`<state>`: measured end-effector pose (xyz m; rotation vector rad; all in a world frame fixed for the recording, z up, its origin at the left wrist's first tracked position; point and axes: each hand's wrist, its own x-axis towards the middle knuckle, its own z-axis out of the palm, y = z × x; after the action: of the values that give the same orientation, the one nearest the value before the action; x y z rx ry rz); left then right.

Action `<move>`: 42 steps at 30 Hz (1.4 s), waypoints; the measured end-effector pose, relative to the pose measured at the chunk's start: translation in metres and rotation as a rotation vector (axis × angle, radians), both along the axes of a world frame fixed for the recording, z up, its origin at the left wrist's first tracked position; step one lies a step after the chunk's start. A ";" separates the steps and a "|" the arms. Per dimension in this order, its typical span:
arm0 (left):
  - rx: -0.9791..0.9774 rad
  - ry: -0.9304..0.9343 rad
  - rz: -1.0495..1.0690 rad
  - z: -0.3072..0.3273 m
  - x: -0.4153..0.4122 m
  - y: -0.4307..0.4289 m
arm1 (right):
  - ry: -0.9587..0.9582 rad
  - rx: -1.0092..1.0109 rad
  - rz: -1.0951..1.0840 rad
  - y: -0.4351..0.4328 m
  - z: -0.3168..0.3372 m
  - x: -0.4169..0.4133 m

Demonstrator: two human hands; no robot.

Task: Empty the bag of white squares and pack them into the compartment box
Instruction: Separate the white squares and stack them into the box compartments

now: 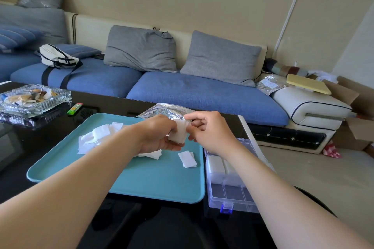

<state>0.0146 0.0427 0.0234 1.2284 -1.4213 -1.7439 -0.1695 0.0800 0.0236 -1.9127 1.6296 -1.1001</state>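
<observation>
While left hand (159, 134) and right hand (211, 132) pinch one stack (179, 132), compartment box (230, 195) holds squares (215, 164)

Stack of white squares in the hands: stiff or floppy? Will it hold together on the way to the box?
Probably thin and light: the loose squares on the tray lie flat and overlapping. The stack likely fans apart unless gripped from both sides, as the left hand and right hand grip it now. Flat, so unlikely to roll.

tray (141, 184) near half bare, compartment box (232, 194) beside right edge, squares (95, 135) heaped left
</observation>
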 end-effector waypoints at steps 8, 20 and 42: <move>-0.084 -0.166 -0.190 0.008 -0.010 0.019 | 0.004 0.019 0.015 0.007 -0.002 -0.005; -0.360 -0.222 -0.154 -0.001 -0.055 0.044 | -0.127 0.216 -0.123 0.025 0.003 -0.030; -1.425 -0.962 -0.603 -0.051 -0.129 0.084 | 0.407 0.350 -0.437 0.079 -0.014 -0.146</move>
<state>-0.1149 0.1270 -0.0278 0.7189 -2.9178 0.1378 -0.3154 0.1590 0.0098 -1.6601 2.3634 -0.5189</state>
